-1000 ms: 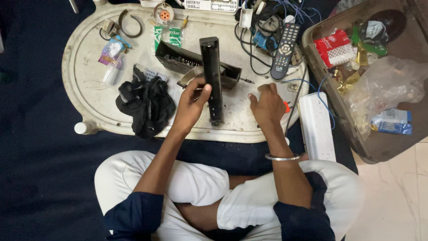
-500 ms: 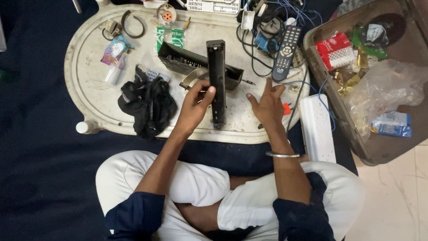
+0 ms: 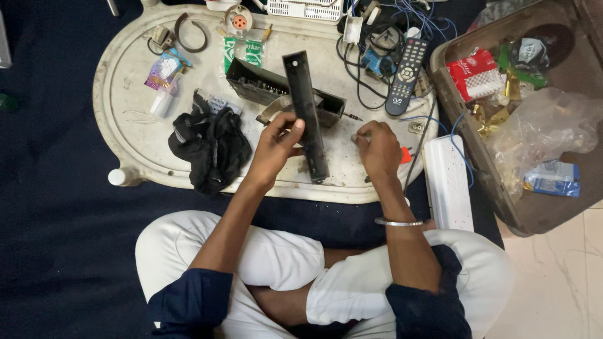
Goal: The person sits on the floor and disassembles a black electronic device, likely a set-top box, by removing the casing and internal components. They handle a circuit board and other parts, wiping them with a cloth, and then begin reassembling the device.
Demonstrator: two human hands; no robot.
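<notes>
I sat cross-legged on the floor, close to the low white table (image 3: pixel 125 125). My left hand (image 3: pixel 273 147) pinched the long black cover (image 3: pixel 306 116) near its middle, thumb on top, and the cover lay slanted over the open black box (image 3: pixel 264 88). My right hand (image 3: pixel 377 147) was curled shut beside it, on something small I could not make out. I thought the cover could slip from such a thin pinch and bang the box. A tiny part could drop from my right hand and get lost under the black cloth (image 3: pixel 210 147). Farther off, the wires (image 3: pixel 377 50) by the remote (image 3: pixel 405 75) looked easy to snag and pull.
</notes>
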